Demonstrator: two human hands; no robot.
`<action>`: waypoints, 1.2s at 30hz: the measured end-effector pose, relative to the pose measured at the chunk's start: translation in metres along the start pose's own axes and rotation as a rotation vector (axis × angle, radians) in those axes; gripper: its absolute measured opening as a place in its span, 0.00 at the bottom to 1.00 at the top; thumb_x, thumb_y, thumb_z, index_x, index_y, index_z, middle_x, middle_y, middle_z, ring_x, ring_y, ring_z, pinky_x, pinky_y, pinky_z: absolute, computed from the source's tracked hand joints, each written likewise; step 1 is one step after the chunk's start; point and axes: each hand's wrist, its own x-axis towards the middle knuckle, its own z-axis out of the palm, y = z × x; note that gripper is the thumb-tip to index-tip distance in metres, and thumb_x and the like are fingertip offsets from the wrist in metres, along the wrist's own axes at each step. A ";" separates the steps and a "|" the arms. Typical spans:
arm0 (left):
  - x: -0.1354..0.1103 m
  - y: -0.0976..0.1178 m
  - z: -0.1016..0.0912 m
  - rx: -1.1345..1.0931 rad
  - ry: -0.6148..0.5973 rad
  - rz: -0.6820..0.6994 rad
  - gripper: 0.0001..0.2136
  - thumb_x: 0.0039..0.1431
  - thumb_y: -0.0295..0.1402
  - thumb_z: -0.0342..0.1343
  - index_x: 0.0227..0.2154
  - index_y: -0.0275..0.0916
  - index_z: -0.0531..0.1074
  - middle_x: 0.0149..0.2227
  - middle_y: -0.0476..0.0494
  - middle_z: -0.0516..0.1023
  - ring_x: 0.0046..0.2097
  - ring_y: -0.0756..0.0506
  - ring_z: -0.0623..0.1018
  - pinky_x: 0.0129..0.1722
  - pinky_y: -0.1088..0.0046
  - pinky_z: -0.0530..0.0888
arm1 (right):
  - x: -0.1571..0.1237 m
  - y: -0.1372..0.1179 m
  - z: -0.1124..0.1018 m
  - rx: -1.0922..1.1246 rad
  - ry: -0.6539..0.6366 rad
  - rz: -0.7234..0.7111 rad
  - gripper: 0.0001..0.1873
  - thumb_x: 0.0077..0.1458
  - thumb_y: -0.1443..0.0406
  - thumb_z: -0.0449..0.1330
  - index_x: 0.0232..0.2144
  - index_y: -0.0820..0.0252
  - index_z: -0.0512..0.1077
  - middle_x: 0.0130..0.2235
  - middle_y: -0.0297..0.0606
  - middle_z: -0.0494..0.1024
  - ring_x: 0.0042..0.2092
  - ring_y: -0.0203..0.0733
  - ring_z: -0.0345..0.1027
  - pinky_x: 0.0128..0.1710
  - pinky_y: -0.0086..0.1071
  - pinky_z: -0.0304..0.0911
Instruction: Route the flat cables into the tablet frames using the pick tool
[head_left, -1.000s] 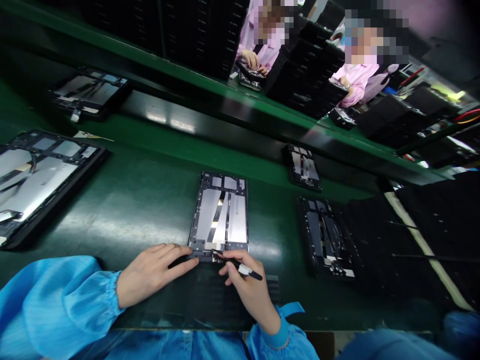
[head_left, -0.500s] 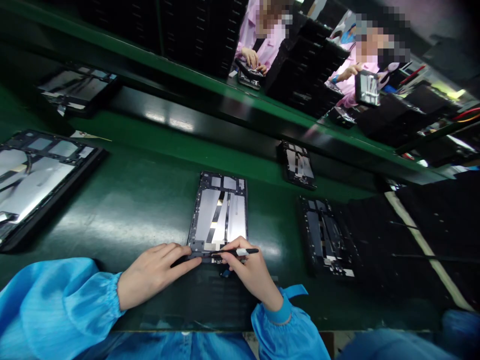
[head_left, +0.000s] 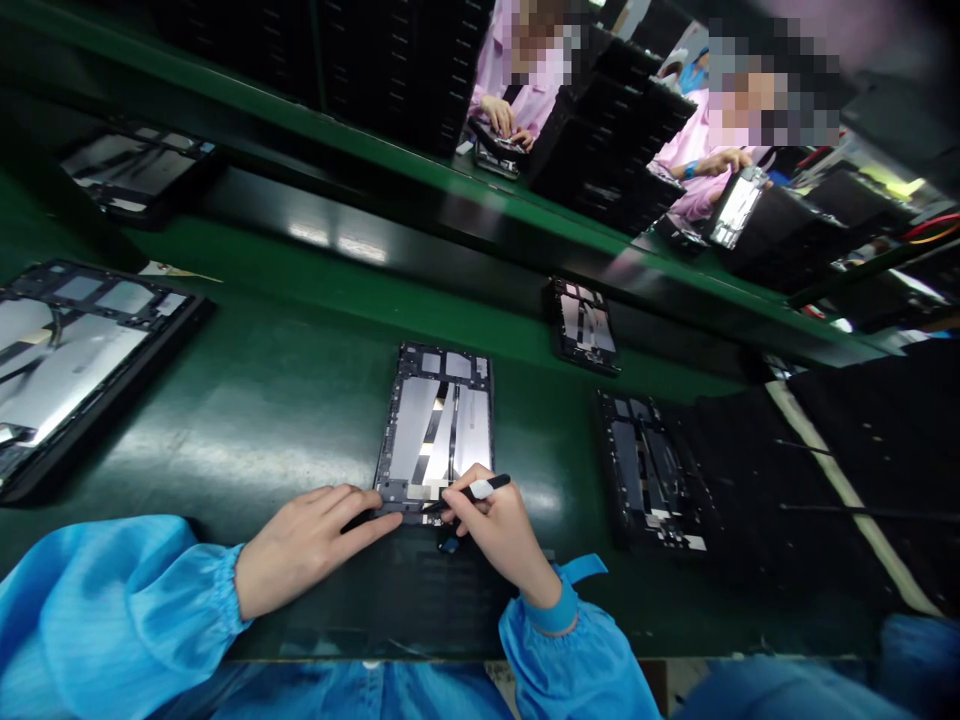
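An opened tablet (head_left: 412,425) lies in front of me, its silver inside crossed by dark ribbon cables. My left hand (head_left: 315,540) rests at its lower left corner, fingers stretched out, with the fingertips and thumb touching the edge. Between the thumb and fingers of my right hand (head_left: 499,530) is a slim black pen-shaped tool (head_left: 491,487) with a white band. Its dark tip points at the lower edge of the tablet, near small parts. Whether the tip touches them I cannot tell. A small blue-and-black piece (head_left: 450,545) sticks out below that edge.
Other opened tablets lie at the left (head_left: 82,340), the right (head_left: 651,470) and on the dark belt behind (head_left: 583,325). Black stacked trays (head_left: 607,130) stand beyond the green ledge. Two co-workers in pink sleeves handle devices there. Black material (head_left: 847,450) covers the right side.
My right hand has tilted the tool, so its back end sits higher. Tablets on the belt have shifted left. The co-worker at the far right has lowered and turned the device.
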 end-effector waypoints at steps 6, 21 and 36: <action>-0.001 0.000 -0.001 -0.022 -0.024 -0.006 0.19 0.71 0.22 0.39 0.57 0.41 0.69 0.48 0.41 0.76 0.43 0.44 0.74 0.42 0.70 0.73 | 0.000 -0.001 0.003 0.020 0.049 -0.013 0.15 0.59 0.53 0.65 0.30 0.58 0.71 0.23 0.32 0.76 0.26 0.40 0.76 0.22 0.27 0.70; -0.012 0.000 -0.003 0.015 -0.049 -0.005 0.21 0.71 0.21 0.39 0.61 0.43 0.65 0.52 0.41 0.77 0.46 0.44 0.77 0.47 0.67 0.73 | -0.026 0.009 0.013 0.075 0.078 -0.081 0.12 0.61 0.55 0.65 0.35 0.58 0.76 0.28 0.36 0.80 0.31 0.41 0.79 0.26 0.28 0.74; -0.017 -0.003 -0.006 -0.042 -0.047 -0.011 0.20 0.72 0.21 0.43 0.61 0.42 0.66 0.55 0.38 0.76 0.47 0.44 0.77 0.47 0.67 0.73 | -0.032 0.004 0.026 -0.125 -0.010 -0.383 0.05 0.64 0.65 0.62 0.40 0.54 0.79 0.42 0.40 0.85 0.45 0.47 0.81 0.49 0.38 0.74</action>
